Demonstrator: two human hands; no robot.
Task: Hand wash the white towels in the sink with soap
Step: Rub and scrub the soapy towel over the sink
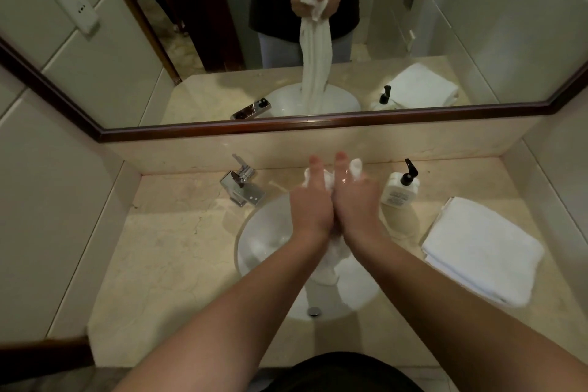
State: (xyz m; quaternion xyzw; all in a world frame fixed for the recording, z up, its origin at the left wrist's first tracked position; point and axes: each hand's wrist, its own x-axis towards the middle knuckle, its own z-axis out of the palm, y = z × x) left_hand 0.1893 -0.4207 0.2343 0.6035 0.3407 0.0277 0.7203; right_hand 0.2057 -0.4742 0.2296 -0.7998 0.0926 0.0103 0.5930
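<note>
A wet white towel (331, 264) hangs bunched from both my hands down into the round white sink (254, 245). My left hand (310, 204) and my right hand (354, 197) grip its top end side by side above the basin, knuckles touching. White cloth pokes out above the fingers. The mirror (222, 41) shows both fists closed round the towel, which drops as a long twisted strip into the bowl. A white soap pump bottle (399, 188) with a black nozzle stands just right of the sink.
A chrome tap (241, 184) sits at the sink's back left. A folded dry white towel (480, 248) lies on the marble counter (165, 248) to the right. The drain (314, 311) is near the basin's front. Tiled walls close both sides.
</note>
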